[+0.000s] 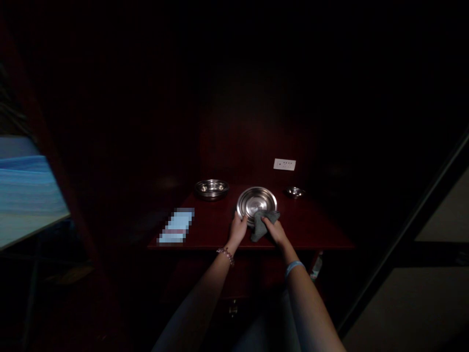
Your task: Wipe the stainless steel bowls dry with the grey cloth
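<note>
A shiny metal bowl is tilted toward me above the front half of the dark red desk. My left hand grips its lower left rim, thumb on the inner side. In my right hand a grey cloth is pinched and lies over the bowl's lower right rim. The fingers of both hands behind the bowl and cloth are hidden. To the left stand stacked metal bowls; a small metal bowl sits at the right.
The dark red desk has a back panel with a white socket plate. A blurred-out pale rectangle lies at the left front. Below the right edge is a plastic bottle. Blue and white material shows at far left.
</note>
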The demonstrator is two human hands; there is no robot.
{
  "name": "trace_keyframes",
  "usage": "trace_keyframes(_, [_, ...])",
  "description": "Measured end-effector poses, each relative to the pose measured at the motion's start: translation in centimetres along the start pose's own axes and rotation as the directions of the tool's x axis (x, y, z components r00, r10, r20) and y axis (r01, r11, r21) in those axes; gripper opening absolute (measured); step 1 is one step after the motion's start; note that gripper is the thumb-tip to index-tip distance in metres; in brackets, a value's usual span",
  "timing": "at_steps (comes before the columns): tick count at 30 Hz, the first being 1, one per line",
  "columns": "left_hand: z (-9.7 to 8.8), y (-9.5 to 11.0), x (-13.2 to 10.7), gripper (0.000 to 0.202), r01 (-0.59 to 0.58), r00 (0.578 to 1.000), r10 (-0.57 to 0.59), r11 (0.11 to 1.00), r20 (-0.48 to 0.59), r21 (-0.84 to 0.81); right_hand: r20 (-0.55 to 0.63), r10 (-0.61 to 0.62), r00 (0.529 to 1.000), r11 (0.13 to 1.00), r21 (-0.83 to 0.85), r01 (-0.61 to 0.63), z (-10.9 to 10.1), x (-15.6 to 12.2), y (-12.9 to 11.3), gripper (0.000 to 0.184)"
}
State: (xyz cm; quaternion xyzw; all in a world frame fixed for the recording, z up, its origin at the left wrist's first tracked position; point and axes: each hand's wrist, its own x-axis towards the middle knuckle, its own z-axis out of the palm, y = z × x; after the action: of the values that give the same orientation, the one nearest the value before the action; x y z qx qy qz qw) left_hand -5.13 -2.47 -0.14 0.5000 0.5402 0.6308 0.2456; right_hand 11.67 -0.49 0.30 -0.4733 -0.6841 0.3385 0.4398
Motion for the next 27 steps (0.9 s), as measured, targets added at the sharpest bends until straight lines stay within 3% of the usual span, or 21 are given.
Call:
trace_keyframes(6, [0.0, 0.5, -0.4, 0.051, 0.043, 0.999, -0.042, 0.999, -0.032, 0.028, 0.003, 0.061, 0.998, 0.998, -0.018, -0.061, -0.1, -0.1, -0.4, 0.042])
trace_keyframes(14, [-0.2, 0.7, -0.6, 0.038, 0.048, 0.999, -0.049, 0.993, 0.007, 0.112, 0.004, 0.044, 0.999, 0.999, -0.019, -0.043, -0.1, -0.3, -0.8, 0.041])
trace_keyframes(27, [-0.2, 0.6, -0.5, 0.036, 0.038, 0.999, -0.039, 0.997, 0.009, 0.06, 0.0, 0.016, 1.0, 1.0, 0.014, -0.016, -0.2, -0.6, -1.1, 0.037])
